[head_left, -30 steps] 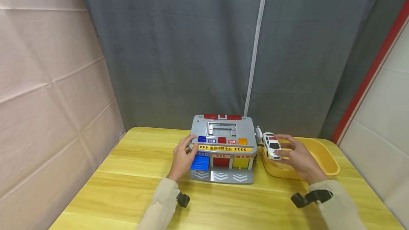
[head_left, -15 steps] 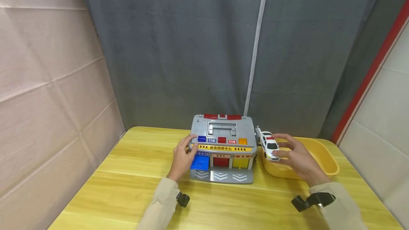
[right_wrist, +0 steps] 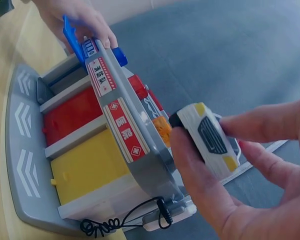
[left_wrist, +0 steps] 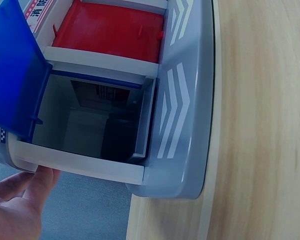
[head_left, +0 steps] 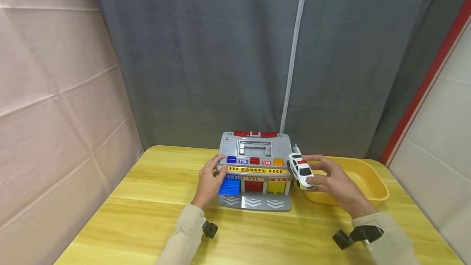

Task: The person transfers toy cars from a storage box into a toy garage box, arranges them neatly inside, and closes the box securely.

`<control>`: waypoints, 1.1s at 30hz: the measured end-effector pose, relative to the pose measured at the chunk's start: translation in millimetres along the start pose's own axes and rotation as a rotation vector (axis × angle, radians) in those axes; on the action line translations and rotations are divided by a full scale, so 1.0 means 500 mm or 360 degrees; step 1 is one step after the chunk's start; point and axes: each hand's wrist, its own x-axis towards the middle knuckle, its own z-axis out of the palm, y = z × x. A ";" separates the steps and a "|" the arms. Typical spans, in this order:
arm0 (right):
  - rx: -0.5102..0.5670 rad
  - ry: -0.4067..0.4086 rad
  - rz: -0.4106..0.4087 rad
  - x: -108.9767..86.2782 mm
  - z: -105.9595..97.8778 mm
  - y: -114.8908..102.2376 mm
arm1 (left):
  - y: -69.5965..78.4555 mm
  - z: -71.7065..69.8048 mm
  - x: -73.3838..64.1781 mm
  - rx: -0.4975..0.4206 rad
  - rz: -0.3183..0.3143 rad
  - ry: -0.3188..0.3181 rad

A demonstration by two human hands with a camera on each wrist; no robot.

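A grey toy emergency station [head_left: 255, 146] stands on the table, its blue door [head_left: 229, 187] swung up and the bay behind it visible in the left wrist view. Its red door [head_left: 254, 186] and yellow door [head_left: 276, 187] are down. My left hand [head_left: 209, 181] holds the station's left roof corner, fingers and thumb at the edge. Between the fingers and thumb of my right hand [head_left: 336, 181] is a white toy police car [head_left: 301, 171] with a red light bar. The car is in the air by the station's right side, its front tilted down toward me.
A yellow plastic basin [head_left: 380, 191] sits to the right, partly behind the right hand. A coiled black cord [right_wrist: 97, 227] hangs at the station's right side. Grey curtain [head_left: 206, 52] closes off the back of the wooden table [head_left: 147, 212].
My right hand has carried the police car left, from over the basin's edge to the station's right side. The left hand has stayed at the roof corner.
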 end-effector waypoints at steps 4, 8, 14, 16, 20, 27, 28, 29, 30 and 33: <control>0.0010 -0.0086 -0.0030 -0.002 0.004 -0.001 | -0.002 0.000 -0.001 0.0003 -0.0017 -0.0008; 0.0020 -0.0172 -0.0052 -0.004 0.009 0.000 | -0.003 0.000 -0.002 0.0010 -0.0019 -0.0014; -0.0003 -0.0298 -0.0056 -0.006 0.017 -0.001 | 0.000 -0.002 -0.001 0.0013 -0.0024 -0.0011; -0.0007 -0.0343 -0.0060 -0.007 0.019 0.002 | 0.000 -0.003 -0.001 0.0014 -0.0030 -0.0015; 0.0019 -0.0444 -0.0129 -0.012 0.028 0.012 | 0.002 -0.003 -0.002 0.0017 -0.0002 -0.0006; 0.0103 -0.0574 -0.0141 -0.013 0.049 0.032 | 0.005 -0.004 -0.004 0.0007 -0.0007 -0.0013; 0.0118 -0.0589 -0.0127 -0.014 0.053 0.035 | 0.005 -0.004 -0.004 0.0003 -0.0022 -0.0016; 0.0130 -0.0597 -0.0109 -0.015 0.056 0.037 | 0.005 -0.004 -0.005 0.0006 -0.0023 -0.0019; 0.0143 -0.0612 -0.0104 -0.016 0.060 0.041 | 0.005 -0.005 -0.004 0.0007 -0.0024 -0.0020; 0.0175 -0.0642 -0.0077 -0.018 0.070 0.050 | 0.005 -0.004 -0.006 0.0011 -0.0009 -0.0016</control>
